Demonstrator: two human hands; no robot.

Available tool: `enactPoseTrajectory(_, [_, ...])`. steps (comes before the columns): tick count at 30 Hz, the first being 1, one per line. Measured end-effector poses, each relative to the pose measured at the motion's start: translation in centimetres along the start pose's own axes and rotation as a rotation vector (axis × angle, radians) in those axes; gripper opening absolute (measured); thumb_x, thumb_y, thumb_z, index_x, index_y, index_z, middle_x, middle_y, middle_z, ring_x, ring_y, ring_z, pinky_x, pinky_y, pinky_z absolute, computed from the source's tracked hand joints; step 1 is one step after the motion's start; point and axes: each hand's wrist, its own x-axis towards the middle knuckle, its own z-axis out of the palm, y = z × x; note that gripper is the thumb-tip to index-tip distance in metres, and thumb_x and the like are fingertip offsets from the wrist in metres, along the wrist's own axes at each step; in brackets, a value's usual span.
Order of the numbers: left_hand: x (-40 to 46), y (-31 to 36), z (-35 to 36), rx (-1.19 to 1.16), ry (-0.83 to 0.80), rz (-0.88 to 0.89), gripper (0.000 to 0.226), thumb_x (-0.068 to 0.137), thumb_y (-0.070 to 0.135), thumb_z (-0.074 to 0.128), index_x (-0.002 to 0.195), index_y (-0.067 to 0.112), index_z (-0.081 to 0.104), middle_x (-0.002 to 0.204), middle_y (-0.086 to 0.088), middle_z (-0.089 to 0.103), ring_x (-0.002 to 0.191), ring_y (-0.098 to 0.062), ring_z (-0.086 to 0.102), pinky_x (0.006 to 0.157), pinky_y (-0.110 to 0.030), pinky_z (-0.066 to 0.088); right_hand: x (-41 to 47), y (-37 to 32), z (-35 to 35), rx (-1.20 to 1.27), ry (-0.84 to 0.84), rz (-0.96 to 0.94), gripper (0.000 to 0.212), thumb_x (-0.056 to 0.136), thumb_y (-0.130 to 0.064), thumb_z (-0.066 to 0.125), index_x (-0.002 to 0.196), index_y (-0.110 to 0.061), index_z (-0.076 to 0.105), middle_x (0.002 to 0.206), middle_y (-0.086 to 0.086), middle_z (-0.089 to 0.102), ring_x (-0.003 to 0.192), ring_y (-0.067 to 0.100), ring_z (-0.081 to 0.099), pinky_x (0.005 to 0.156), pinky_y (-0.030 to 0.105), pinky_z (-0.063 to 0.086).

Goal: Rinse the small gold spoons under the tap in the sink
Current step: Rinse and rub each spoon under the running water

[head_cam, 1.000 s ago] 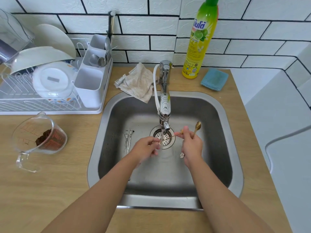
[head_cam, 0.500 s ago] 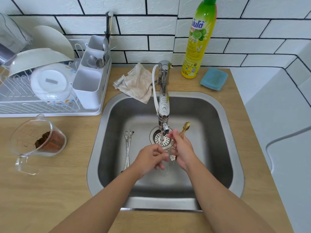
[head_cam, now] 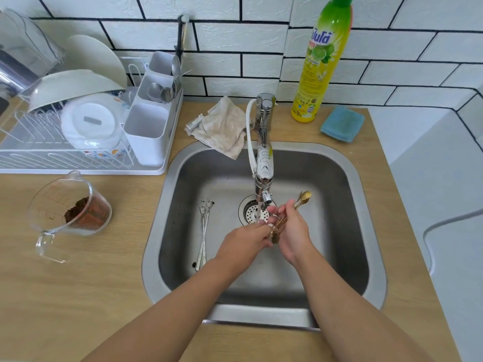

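Small gold spoons (head_cam: pixel 303 198) stick up and to the right out of my right hand (head_cam: pixel 292 231), which grips their thin handles over the steel sink (head_cam: pixel 366 231). My left hand (head_cam: pixel 245 241) meets it from the left and pinches the lower handle ends, where a small flower-shaped tip shows. Both hands sit just below the chrome tap (head_cam: pixel 264 163), whose nozzle runs a thin stream of water onto the fingers above the drain strainer (head_cam: pixel 251 211).
Two silver spoons (head_cam: pixel 203 231) lie on the sink floor at the left. A measuring jug (head_cam: pixel 70 202) with brown grounds and a white dish rack (head_cam: pixel 86 131) stand on the left counter. A beige cloth (head_cam: pixel 224 126), yellow dish-soap bottle (head_cam: pixel 318 64) and blue sponge cloth (head_cam: pixel 342 124) sit behind the sink.
My right hand has brought the gold spoons leftward under the tap nozzle. My left hand has closed in and now pinches the handle ends.
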Motion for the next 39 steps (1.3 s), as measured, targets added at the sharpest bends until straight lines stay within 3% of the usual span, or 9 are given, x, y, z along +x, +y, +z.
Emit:
enactPoseTrajectory(3, [0.2, -1.5, -1.0, -0.116, -0.058, -0.046, 0.031, 0.087, 0.054, 0.065, 0.098, 0.025, 0.068, 0.091, 0.006, 0.068, 0.077, -0.014, 0.058, 0.073, -0.033, 0.050, 0.1, -0.2, -0.5, 0.010, 0.032, -0.045, 0.042, 0.109, -0.047, 0.041, 0.081, -0.017, 0.050, 0.067, 0.002, 0.062, 0.040, 0.011, 0.037, 0.046, 0.025, 0.043])
enactPoseTrajectory(6, [0.2, -4.5, -2.0, 0.007, 0.135, -0.277, 0.037, 0.097, 0.054, 0.049, 0.079, 0.021, 0.053, 0.078, 0.004, 0.060, 0.072, -0.020, 0.055, 0.060, -0.034, 0.040, 0.4, -0.6, -0.8, 0.041, 0.064, -0.042, 0.041, 0.110, -0.046, 0.041, 0.082, -0.017, 0.051, 0.063, 0.001, 0.057, 0.036, 0.006, 0.028, 0.037, 0.020, 0.029])
enactPoseTrajectory(9, [-0.4, -7.1, -2.0, 0.190, 0.115, -0.499, 0.013, 0.101, 0.022, 0.049, 0.111, 0.015, 0.052, 0.116, -0.009, 0.056, 0.094, -0.026, 0.056, 0.071, -0.037, 0.045, 0.5, -0.7, -0.9, 0.060, 0.044, 0.009, 0.041, 0.110, -0.043, 0.043, 0.081, -0.016, 0.055, 0.065, 0.001, 0.059, 0.034, 0.005, 0.026, 0.034, 0.018, 0.021])
enactPoseTrajectory(11, [-0.5, -7.9, -1.4, 0.294, -0.017, -0.585, 0.032, 0.099, 0.011, 0.050, 0.130, 0.007, 0.043, 0.132, -0.014, 0.047, 0.109, -0.029, 0.057, 0.084, -0.037, 0.051, 0.5, -0.6, -1.0, 0.022, 0.014, 0.049, 0.037, 0.109, -0.037, 0.048, 0.081, -0.016, 0.059, 0.068, -0.001, 0.062, 0.032, 0.004, 0.025, 0.031, 0.017, 0.019])
enactPoseTrajectory(17, [-0.4, -8.6, -1.1, 0.245, 0.009, -0.665, 0.033, 0.097, -0.002, 0.043, 0.130, 0.001, 0.042, 0.126, -0.022, 0.055, 0.111, -0.038, 0.061, 0.087, -0.042, 0.049, 0.1, -1.0, -1.0, -0.082, -0.004, 0.096, 0.029, 0.104, -0.039, 0.057, 0.091, -0.014, 0.061, 0.081, 0.008, 0.078, 0.031, 0.004, 0.022, 0.032, 0.018, 0.017])
enactPoseTrajectory(27, [-0.4, -8.7, -1.6, 0.148, 0.074, -0.784, 0.027, 0.093, -0.006, 0.048, 0.120, -0.001, 0.046, 0.121, -0.025, 0.059, 0.110, -0.040, 0.062, 0.087, -0.043, 0.052, 0.0, -0.9, -1.1, -0.069, -0.044, 0.119, 0.029, 0.103, -0.041, 0.056, 0.091, -0.015, 0.058, 0.084, 0.010, 0.078, 0.031, 0.004, 0.022, 0.032, 0.018, 0.018])
enactPoseTrajectory(33, [-0.4, -8.0, -1.8, 0.091, 0.106, -0.662, 0.024, 0.096, 0.003, 0.049, 0.118, 0.001, 0.059, 0.117, -0.020, 0.062, 0.104, -0.035, 0.063, 0.086, -0.039, 0.050, 0.2, -0.8, -0.9, -0.084, -0.050, 0.116, 0.027, 0.104, -0.038, 0.055, 0.092, -0.015, 0.058, 0.083, 0.009, 0.078, 0.032, 0.004, 0.022, 0.032, 0.018, 0.018])
enactPoseTrajectory(36, [-0.5, -7.0, -1.5, -0.107, 0.094, -0.443, 0.022, 0.096, 0.010, 0.050, 0.110, 0.011, 0.067, 0.109, -0.012, 0.065, 0.096, -0.027, 0.063, 0.087, -0.034, 0.050, 0.3, -0.6, -0.8, -0.141, -0.017, 0.078, 0.025, 0.104, -0.036, 0.057, 0.096, -0.013, 0.062, 0.085, 0.005, 0.079, 0.033, 0.003, 0.022, 0.033, 0.018, 0.018])
enactPoseTrajectory(39, [-0.7, -5.8, -0.7, -0.299, -0.034, -0.340, 0.020, 0.097, 0.011, 0.051, 0.093, 0.025, 0.066, 0.098, -0.003, 0.061, 0.079, -0.018, 0.061, 0.083, -0.039, 0.055, 0.3, -0.3, -1.0, -0.285, 0.066, 0.005, 0.026, 0.102, -0.036, 0.063, 0.104, -0.010, 0.069, 0.088, 0.000, 0.081, 0.036, 0.004, 0.024, 0.035, 0.019, 0.019])
